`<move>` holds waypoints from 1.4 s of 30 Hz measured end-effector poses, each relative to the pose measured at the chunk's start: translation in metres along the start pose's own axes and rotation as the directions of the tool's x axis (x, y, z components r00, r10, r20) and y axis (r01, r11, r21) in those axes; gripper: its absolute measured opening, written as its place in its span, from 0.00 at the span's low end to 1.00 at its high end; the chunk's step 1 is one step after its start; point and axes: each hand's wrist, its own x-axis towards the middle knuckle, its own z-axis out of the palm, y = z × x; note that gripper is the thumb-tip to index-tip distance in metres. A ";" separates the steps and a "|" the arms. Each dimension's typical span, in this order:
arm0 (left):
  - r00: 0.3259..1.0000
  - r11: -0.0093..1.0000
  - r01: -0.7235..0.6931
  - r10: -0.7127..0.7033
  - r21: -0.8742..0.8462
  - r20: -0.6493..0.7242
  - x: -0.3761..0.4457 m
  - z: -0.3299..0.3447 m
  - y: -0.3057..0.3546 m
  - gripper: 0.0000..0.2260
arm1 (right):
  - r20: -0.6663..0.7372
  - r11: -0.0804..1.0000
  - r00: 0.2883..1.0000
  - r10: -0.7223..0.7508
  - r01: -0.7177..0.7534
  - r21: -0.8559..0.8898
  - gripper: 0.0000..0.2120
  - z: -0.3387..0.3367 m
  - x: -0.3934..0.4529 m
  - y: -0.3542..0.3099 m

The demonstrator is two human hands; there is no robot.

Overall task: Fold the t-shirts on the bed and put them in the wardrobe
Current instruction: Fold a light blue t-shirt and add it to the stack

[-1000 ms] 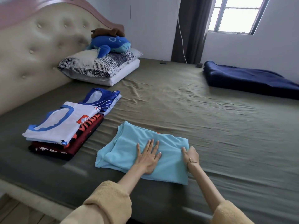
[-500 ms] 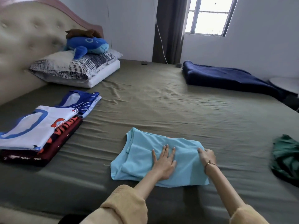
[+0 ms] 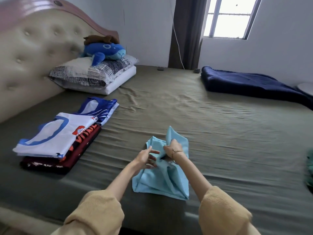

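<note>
The bed (image 3: 211,126), under an olive sheet, fills nearly the whole view, and every place below is given from it. Along its far right edge lies a dark blue blanket (image 3: 250,83). At its head end two pillows (image 3: 94,77) are stacked with a blue plush (image 3: 105,51) on top. On its left side, towards the near edge, sits a stack (image 3: 55,141) of folded shirts, a white-and-blue one uppermost. At its right edge a scrap of green cloth (image 3: 310,167) just shows.

The light blue shirt (image 3: 162,180) lies near the bed's front edge, about midway across, part folded, its long axis running from the near edge away towards the window wall. Its near half rests flat on the sheet; its far half is lifted and bunched.

The right hand (image 3: 172,148) has its fingers curled round a raised fold of the shirt at the far half. The left hand (image 3: 147,156) is just left of it, fingers loosely spread at the shirt's left edge; whether they pinch cloth I cannot tell. Both hands are at the shirt's far half, so the next fold probably brings that end towards the near edge.
</note>
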 end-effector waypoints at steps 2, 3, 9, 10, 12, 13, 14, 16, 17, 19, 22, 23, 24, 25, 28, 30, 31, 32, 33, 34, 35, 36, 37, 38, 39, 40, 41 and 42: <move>0.999 0.999 0.041 -0.042 -0.035 -0.008 0.004 -0.011 -0.004 0.23 | 0.072 1.000 0.997 0.016 -0.017 0.014 0.17 0.019 -0.003 -0.008; 0.998 0.997 0.064 -0.064 -0.044 -0.007 0.007 -0.016 -0.006 0.23 | 0.091 0.999 0.996 0.015 -0.019 0.043 0.18 0.028 -0.004 -0.011; 0.995 0.986 0.016 -0.032 -0.163 -0.091 0.019 -0.028 -0.019 0.11 | 0.250 0.877 0.965 0.074 -0.182 0.444 0.06 0.053 -0.004 -0.016; 0.990 0.997 -0.011 0.000 -0.076 -0.144 0.020 -0.028 -0.021 0.11 | 0.226 0.876 0.971 0.075 -0.172 0.451 0.04 0.052 0.001 -0.013; 0.968 0.992 -0.025 0.055 0.122 -0.246 0.024 -0.027 -0.023 0.10 | 0.127 0.908 0.989 0.072 -0.118 0.402 0.08 0.045 0.002 -0.010; 0.957 0.973 -0.006 0.073 0.229 -0.282 0.024 -0.026 -0.022 0.07 | 0.040 0.939 0.997 0.069 -0.078 0.334 0.12 0.041 0.007 -0.004; 0.947 0.942 0.027 0.083 0.334 -0.311 0.024 -0.025 -0.022 0.04 | -0.050 0.964 0.996 0.078 -0.062 0.259 0.15 0.036 0.010 0.002; 0.929 0.885 0.085 0.096 0.458 -0.359 0.027 -0.021 -0.020 0.11 | -0.199 0.981 0.971 0.133 -0.101 0.163 0.17 0.021 0.013 0.014; 0.925 0.880 0.098 0.092 0.465 -0.368 0.027 -0.019 -0.018 0.16 | -0.263 0.979 0.947 0.182 -0.149 0.142 0.18 0.013 0.015 0.021; 0.920 0.873 0.100 0.101 0.478 -0.378 0.031 -0.015 -0.014 0.23 | -0.250 0.946 0.919 0.306 -0.264 0.187 0.25 0.003 0.020 0.034; 0.953 0.867 0.108 0.049 0.486 -0.299 0.043 -0.010 -0.013 0.28 | -0.108 0.900 0.923 0.370 -0.327 0.289 0.31 -0.001 0.028 0.052; 0.965 0.890 0.095 0.028 0.446 -0.262 0.046 -0.008 -0.012 0.28 | -0.071 0.887 0.930 0.360 -0.318 0.335 0.31 -0.003 0.030 0.056; 0.975 0.921 0.090 -0.005 0.380 -0.220 0.048 -0.005 -0.011 0.28 | -0.018 0.854 0.935 0.355 -0.316 0.413 0.28 -0.005 0.028 0.057; 0.983 0.945 0.073 -0.015 0.317 -0.183 0.048 -0.001 -0.010 0.29 | 0.055 0.801 0.936 0.347 -0.326 0.502 0.24 -0.007 0.026 0.056; 0.983 0.979 0.045 -0.008 0.199 -0.183 0.056 0.007 -0.012 0.30 | 0.176 0.711 0.942 0.287 -0.332 0.620 0.21 -0.011 0.028 0.057; 0.982 0.997 0.012 0.003 0.077 -0.191 0.059 0.006 -0.009 0.27 | 0.200 0.679 0.947 0.250 -0.319 0.661 0.24 -0.010 0.030 0.054; 0.985 1.000 -0.008 0.004 -0.021 -0.172 0.056 0.005 -0.004 0.24 | 0.207 0.665 0.949 0.237 -0.314 0.678 0.24 -0.010 0.030 0.054; 0.990 0.994 -0.014 -0.002 -0.111 -0.144 0.055 0.003 -0.002 0.22 | 0.221 0.648 0.950 0.220 -0.312 0.695 0.21 -0.011 0.030 0.052; 0.993 0.985 -0.023 0.002 -0.172 -0.121 0.054 -0.001 0.002 0.21 | 0.229 0.650 0.953 0.200 -0.304 0.696 0.17 -0.013 0.031 0.050; 0.995 0.980 -0.027 0.008 -0.197 -0.096 0.052 -0.004 0.007 0.21 | 0.229 0.659 0.957 0.178 -0.288 0.695 0.13 -0.015 0.031 0.048; 0.997 0.976 -0.043 0.028 -0.212 -0.074 0.050 -0.007 0.010 0.21 | 0.229 0.665 0.962 0.146 -0.267 0.697 0.10 -0.017 0.031 0.044; 0.997 0.973 -0.066 0.056 -0.221 -0.048 0.052 -0.012 0.014 0.19 | 0.227 0.667 0.968 0.112 -0.242 0.705 0.09 -0.018 0.035 0.040; 0.996 0.968 -0.094 0.092 -0.232 -0.021 0.051 -0.014 0.017 0.16 | 0.215 0.664 0.973 0.086 -0.217 0.716 0.09 -0.021 0.036 0.037; 0.993 0.964 -0.117 0.117 -0.237 -0.013 0.050 -0.016 0.021 0.13 | 0.208 0.660 0.976 0.070 -0.202 0.723 0.09 -0.022 0.038 0.032; 0.989 0.963 -0.146 0.145 -0.226 -0.019 0.050 -0.021 0.026 0.10 | 0.202 0.658 0.978 0.061 -0.192 0.728 0.09 -0.022 0.043 0.024; 0.985 0.960 -0.171 0.168 -0.221 -0.032 0.051 -0.023 0.031 0.07 | 0.189 0.658 0.981 0.054 -0.177 0.732 0.09 -0.023 0.044 0.017; 0.981 0.954 -0.195 0.189 -0.228 -0.048 0.054 -0.027 0.037 0.07 | 0.172 0.658 0.984 0.044 -0.158 0.736 0.09 -0.024 0.047 0.011; 0.977 0.949 -0.214 0.205 -0.233 -0.061 0.057 -0.032 0.042 0.08 | 0.154 0.653 0.988 0.031 -0.136 0.745 0.09 -0.024 0.050 0.004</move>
